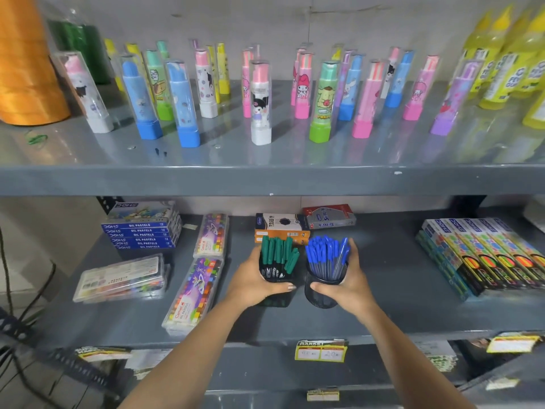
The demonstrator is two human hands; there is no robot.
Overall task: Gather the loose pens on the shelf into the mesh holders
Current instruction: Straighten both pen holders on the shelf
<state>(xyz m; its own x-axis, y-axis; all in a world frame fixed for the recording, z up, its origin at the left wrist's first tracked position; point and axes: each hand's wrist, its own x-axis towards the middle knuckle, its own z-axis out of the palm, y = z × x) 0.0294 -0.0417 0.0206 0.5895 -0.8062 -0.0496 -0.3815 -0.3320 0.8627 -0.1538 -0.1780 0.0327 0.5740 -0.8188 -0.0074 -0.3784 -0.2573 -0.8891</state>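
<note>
**Both holders in my hands**

On the grey lower shelf (383,290), the oil pastel boxes (141,234) sit far left. My left hand (253,286) is curled tight around the left mesh holder (275,278), which is packed with green-capped markers (278,252). Just beside it, my right hand (349,283) is wrapped closed around the right mesh holder (321,293), full of blue-capped pens (326,253). Both stand upright on the shelf. Boxes of pencils (483,255) lie far right.
</note>
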